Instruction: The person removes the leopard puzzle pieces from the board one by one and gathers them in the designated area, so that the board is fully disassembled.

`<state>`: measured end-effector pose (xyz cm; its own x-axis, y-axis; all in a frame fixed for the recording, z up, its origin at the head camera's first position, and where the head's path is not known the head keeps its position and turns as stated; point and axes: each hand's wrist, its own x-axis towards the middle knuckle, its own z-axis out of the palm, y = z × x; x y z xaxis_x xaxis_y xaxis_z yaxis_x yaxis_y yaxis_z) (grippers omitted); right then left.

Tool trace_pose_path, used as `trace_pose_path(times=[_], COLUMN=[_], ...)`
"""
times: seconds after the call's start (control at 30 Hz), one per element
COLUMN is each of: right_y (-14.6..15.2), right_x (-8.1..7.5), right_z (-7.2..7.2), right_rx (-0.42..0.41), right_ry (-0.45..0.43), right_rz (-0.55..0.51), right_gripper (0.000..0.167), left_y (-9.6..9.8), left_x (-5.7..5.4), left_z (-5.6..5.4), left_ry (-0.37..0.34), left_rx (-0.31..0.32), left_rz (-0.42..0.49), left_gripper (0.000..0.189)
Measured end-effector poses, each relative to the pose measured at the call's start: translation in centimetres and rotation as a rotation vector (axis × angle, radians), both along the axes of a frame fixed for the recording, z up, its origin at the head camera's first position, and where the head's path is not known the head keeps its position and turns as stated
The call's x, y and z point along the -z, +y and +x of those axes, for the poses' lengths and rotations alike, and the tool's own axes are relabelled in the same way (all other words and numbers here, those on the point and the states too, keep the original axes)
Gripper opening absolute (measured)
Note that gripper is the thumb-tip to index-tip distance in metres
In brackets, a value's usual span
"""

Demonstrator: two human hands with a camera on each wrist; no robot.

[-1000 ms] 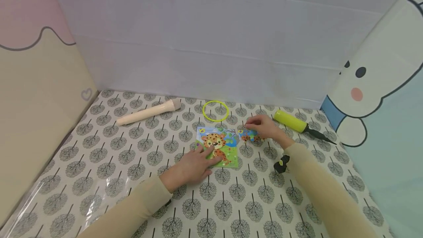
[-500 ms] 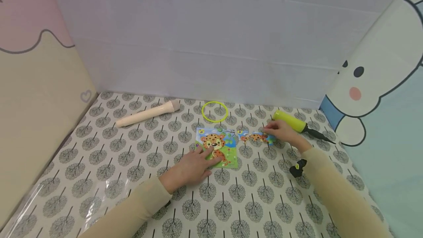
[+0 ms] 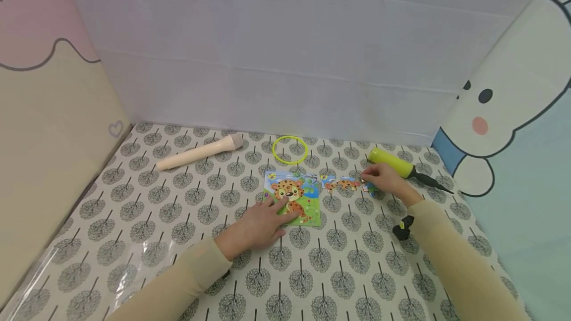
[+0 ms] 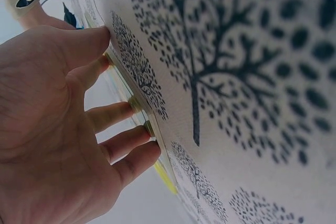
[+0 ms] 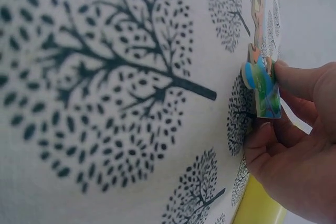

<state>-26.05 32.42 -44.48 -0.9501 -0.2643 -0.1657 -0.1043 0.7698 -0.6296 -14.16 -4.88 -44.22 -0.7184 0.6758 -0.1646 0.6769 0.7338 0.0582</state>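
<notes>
Head view: my left grip (image 3: 262,226) lies with fingers spread over the leopard board (image 3: 308,204), fingertips pressing its face. The left wrist view shows my thumb tip at the board's near edge. That flat board is the closest thing to a container; I cannot tell whether its picture is made of loose pieces set inside a rim.

My right grip (image 3: 385,180) pinches the blue-and-green end piece (image 5: 265,93) between thumb and fingers. Just left of that grip runs the row of puzzle pieces (image 3: 341,183), reaching to the board's upper right corner. Whether the end piece touches its neighbour I cannot tell.

A second ago my right grip was over the middle of the row, hiding part of it; half a second ago it had reached the right end, and now it is slightly further right, with the break beside the end piece looking wider. My left grip and the board have stayed in place.

Just beyond my right grip lies the yellow-green pump (image 3: 392,163); beyond my left grip, across the tree-print surface (image 3: 200,241), are the yellow ring (image 3: 290,163) and the cream stick (image 3: 198,155).
</notes>
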Motion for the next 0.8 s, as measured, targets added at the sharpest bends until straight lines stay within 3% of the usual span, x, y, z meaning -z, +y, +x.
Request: trace_pose_path(times=[0.27, 0.8], right_y=[-0.16, -0.55], right_x=[0.58, 0.45], right_z=[-0.02, 0.08], right_rx=[0.013, 0.065], right_ry=[0.089, 0.083], right_rz=[0.052, 0.051], right_gripper=[0.015, 0.021], left_y=[-0.04, 0.11], left_x=[-0.12, -0.43], left_z=[0.00, 0.13], left_ry=[-0.002, -0.015], left_rx=[0.001, 0.003], left_rz=[-0.003, -0.001], left_gripper=[0.059, 0.057])
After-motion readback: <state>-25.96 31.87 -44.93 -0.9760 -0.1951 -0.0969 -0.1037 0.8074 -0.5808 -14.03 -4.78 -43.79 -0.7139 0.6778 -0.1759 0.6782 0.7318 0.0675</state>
